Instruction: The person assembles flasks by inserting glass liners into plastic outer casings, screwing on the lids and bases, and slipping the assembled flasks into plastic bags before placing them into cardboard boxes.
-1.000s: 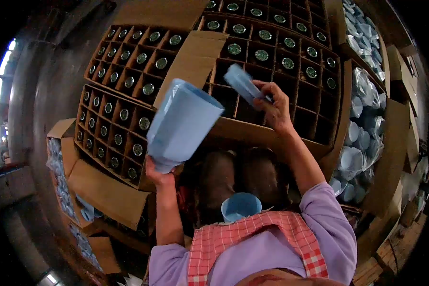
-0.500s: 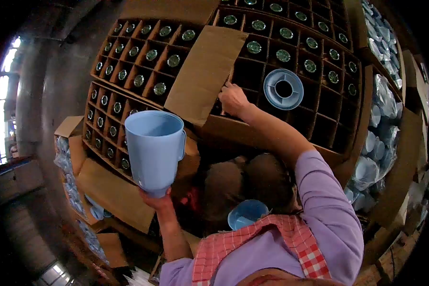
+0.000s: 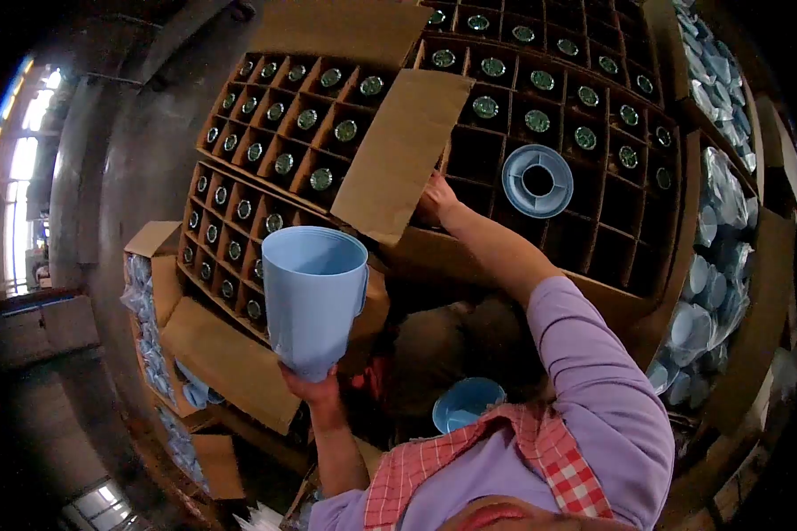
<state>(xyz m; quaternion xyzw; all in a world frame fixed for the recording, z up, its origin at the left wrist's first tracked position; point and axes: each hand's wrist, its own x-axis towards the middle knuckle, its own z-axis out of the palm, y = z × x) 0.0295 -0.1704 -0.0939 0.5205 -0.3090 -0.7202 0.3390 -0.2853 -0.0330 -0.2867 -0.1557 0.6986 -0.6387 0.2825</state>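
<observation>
My left hand (image 3: 310,382) grips the base of a light blue plastic jug (image 3: 310,296), held upright with its wide mouth up and its handle on the right. My right hand (image 3: 434,196) reaches into a compartment at the near left corner of the divided box (image 3: 624,305), beside a raised cardboard flap (image 3: 398,155). Its fingers are mostly hidden there. A round blue lid (image 3: 537,181) with a hole in its middle rests on the dividers to the right of that hand. A blue bowl-like piece (image 3: 468,403) sits at my lap.
Divided boxes (image 3: 266,199) at the left hold rows of glass items with shiny round tops. An open box (image 3: 708,292) at the right holds plastic-wrapped blue pieces. More wrapped pieces stand in a box (image 3: 150,327) at the far left.
The right hand set the blue lid down on the dividers, then went deeper into the compartment beside the flap. The left hand turned the jug from tilted to upright.
</observation>
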